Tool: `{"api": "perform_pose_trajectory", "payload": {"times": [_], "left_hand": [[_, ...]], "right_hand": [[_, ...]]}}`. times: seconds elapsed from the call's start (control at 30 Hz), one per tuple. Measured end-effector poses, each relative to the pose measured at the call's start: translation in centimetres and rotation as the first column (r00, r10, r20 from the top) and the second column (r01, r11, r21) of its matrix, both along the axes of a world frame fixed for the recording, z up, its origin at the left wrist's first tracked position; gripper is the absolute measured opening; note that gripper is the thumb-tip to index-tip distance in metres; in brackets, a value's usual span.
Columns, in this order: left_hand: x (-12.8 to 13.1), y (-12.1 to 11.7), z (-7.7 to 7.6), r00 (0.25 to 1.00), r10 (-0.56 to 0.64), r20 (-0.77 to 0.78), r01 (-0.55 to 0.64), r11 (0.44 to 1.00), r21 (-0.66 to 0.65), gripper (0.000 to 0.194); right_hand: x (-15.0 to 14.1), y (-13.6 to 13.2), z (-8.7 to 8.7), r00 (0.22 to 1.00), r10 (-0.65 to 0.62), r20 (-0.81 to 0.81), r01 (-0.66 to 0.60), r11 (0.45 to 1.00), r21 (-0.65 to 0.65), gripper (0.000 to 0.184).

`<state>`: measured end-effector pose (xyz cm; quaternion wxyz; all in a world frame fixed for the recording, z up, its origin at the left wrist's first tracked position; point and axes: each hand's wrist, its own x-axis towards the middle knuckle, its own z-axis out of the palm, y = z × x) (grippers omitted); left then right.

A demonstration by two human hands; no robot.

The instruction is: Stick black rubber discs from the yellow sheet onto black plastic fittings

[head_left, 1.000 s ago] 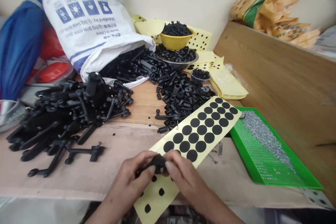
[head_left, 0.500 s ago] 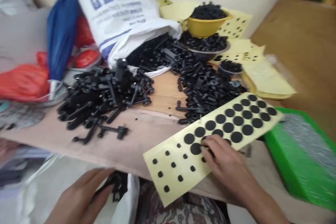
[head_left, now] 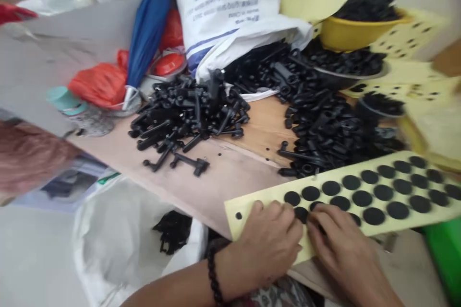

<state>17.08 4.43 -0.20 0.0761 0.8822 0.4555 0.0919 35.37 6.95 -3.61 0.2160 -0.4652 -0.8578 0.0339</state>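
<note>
A pale yellow sheet with round black stickers lies slanted at the table's front edge, large discs to the right and a small dot visible at its left end. My left hand, with a dark beaded bracelet on the wrist, is over the sheet's left part, fingers curled down. Beside it, my right hand has thumb and fingers pinched together among the large discs. Whatever sits between the fingers of either hand is hidden. Loose black plastic handles are heaped behind, left of the sheet.
A white printed sack spills black parts across the table. Behind stands a yellow bowl of small black pieces. An open white bag holding black parts stands below the front edge. A green tray is at right.
My left hand has left the white bag and moved right onto the sticker sheet, beside my right hand. The view has swung left, so the table's things appear farther right.
</note>
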Motion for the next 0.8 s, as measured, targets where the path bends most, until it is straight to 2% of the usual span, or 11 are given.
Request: {"api": "perform_pose_trajectory", "payload": {"times": [0.07, 0.2, 0.4, 0.6, 0.67, 0.8], "left_hand": [[0.1, 0.5, -0.3, 1.000, 0.017, -0.017, -0.017, 1.000, -0.005, 0.026], [0.3, 1.4, -1.0, 0.998, 0.034, -0.044, -0.033, 0.999, 0.017, 0.034], [0.4, 1.8, -1.2, 0.997, 0.028, -0.067, -0.027, 0.999, 0.017, 0.036], [0.3, 1.8, -0.8, 0.998, 0.024, -0.053, -0.024, 1.000, -0.005, 0.037], [0.3, 1.7, -0.5, 0.999, 0.017, -0.052, -0.018, 1.000, -0.021, 0.034], [0.2, 1.5, -0.6, 0.999, -0.010, -0.040, 0.010, 1.000, -0.018, 0.031]], "right_hand": [[-0.4, 0.1, 0.2, 0.998, -0.051, -0.044, 0.048, 0.997, -0.065, 0.013], [-1.4, 0.7, 0.9, 0.992, -0.121, -0.020, 0.120, 0.992, -0.030, 0.019], [-1.5, 0.8, 1.8, 0.988, -0.107, -0.108, 0.085, 0.977, -0.196, 0.018], [-1.3, 1.3, 0.9, 0.988, -0.138, -0.076, 0.130, 0.986, -0.102, 0.015], [-1.3, 1.2, 0.8, 0.988, -0.103, -0.112, 0.091, 0.990, -0.111, 0.015], [-0.9, 0.9, 0.8, 0.963, 0.002, -0.271, -0.068, 0.969, -0.237, 0.016]]}}
